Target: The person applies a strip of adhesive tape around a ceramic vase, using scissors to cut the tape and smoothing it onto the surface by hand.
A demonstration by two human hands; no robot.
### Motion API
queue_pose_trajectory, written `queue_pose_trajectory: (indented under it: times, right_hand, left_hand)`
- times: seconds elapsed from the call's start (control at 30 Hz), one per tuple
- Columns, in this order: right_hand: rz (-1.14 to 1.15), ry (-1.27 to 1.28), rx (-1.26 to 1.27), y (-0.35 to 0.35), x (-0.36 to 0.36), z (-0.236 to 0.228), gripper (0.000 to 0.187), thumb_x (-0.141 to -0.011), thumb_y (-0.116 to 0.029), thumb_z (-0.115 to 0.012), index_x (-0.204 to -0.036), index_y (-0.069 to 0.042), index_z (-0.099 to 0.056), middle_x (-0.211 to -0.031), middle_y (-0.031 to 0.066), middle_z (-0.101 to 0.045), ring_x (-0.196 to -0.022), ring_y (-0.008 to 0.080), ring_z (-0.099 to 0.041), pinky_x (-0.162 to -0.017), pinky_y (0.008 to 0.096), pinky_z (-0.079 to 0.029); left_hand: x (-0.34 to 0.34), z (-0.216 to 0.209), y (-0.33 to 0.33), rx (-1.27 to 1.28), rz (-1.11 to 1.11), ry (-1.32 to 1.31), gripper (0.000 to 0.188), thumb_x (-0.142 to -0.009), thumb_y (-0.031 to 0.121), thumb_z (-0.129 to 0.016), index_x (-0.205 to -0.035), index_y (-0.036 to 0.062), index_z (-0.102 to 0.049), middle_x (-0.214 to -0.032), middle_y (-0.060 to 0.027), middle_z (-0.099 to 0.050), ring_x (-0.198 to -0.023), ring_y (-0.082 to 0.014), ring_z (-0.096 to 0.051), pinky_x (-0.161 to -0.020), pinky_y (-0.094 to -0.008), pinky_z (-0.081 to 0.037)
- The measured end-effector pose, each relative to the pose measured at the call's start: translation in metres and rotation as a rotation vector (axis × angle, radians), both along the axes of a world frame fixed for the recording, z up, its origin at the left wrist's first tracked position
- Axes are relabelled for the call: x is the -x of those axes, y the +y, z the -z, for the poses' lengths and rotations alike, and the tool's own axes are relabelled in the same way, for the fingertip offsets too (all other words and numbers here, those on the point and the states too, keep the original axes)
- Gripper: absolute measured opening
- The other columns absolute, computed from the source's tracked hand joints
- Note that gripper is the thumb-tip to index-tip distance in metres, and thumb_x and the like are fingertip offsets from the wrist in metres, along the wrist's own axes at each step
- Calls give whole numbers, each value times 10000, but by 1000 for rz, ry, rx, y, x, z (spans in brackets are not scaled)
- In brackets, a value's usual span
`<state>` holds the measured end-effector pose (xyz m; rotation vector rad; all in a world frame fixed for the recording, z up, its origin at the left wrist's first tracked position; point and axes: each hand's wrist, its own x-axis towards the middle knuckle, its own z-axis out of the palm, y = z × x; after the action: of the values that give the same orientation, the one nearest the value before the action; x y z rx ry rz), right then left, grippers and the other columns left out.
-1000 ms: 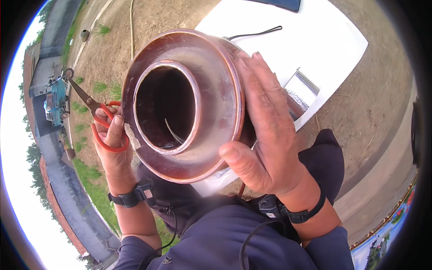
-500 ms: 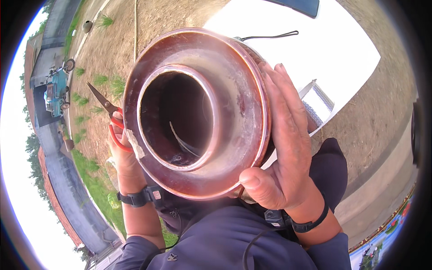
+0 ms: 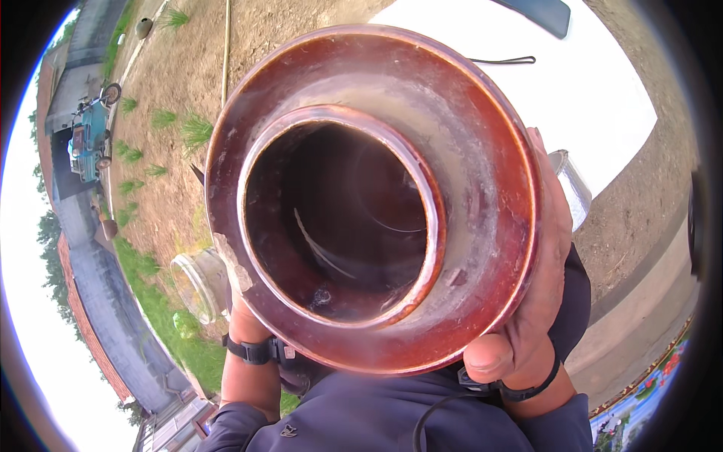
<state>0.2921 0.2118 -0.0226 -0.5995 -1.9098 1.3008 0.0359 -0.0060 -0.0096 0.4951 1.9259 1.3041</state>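
A brown glazed pickle jar (image 3: 482,173) with a wide outer rim and an inner neck fills the middle, tilted so its dark mouth faces me. Inside it a thin pale streak shows on the wall. A rough chipped patch marks the rim at the left. My right hand (image 3: 544,301) grips the jar's right side, thumb at the rim's lower edge and fingers behind. Of my left hand (image 3: 245,322), only the part by the wrist shows below the jar's left side; its fingers are hidden. A dark blade tip of the scissors (image 3: 198,175) peeks out past the left rim.
Behind the jar lies a white sheet-like surface (image 3: 614,113) with a dark phone (image 3: 546,13), a black strap (image 3: 506,60) and a silvery item (image 3: 572,190). A clear plastic tub (image 3: 197,285) stands at the left. Farther off are grass tufts, a blue three-wheeler (image 3: 92,135) and a wall.
The jar has come closer and shifted right, its mouth turned more squarely to me. My left hand and most of the red-handled scissors, held in it earlier, are now behind the jar.
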Motion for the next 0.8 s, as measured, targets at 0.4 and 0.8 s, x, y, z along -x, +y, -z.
queue_pose_trajectory:
  times: [0.4, 0.8]
  right_hand:
    - [50, -147, 68, -12, -6, -13, 1324, -750, -825, -683, -1593, 55, -168, -1567, 183, -327, -1417, 297, -392, -1162, 451, -351]
    - [516, 41, 504, -36, 14, -29, 1345, -680, -758, -770, -1584, 35, -168, -1557, 176, -340, -1369, 308, -434, -1126, 480, -391]
  left_hand:
    - [16, 7, 25, 2, 33, 11, 600, -1063, 342, -532, -1497, -37, -366, -1434, -177, -490, -1235, -248, -535, -1055, -374, -444]
    - [67, 26, 34, -111, -58, -250, 388, -1055, 182, -565, -1387, -18, -565, -1265, -120, -673, -1068, -185, -662, -899, -332, -570]
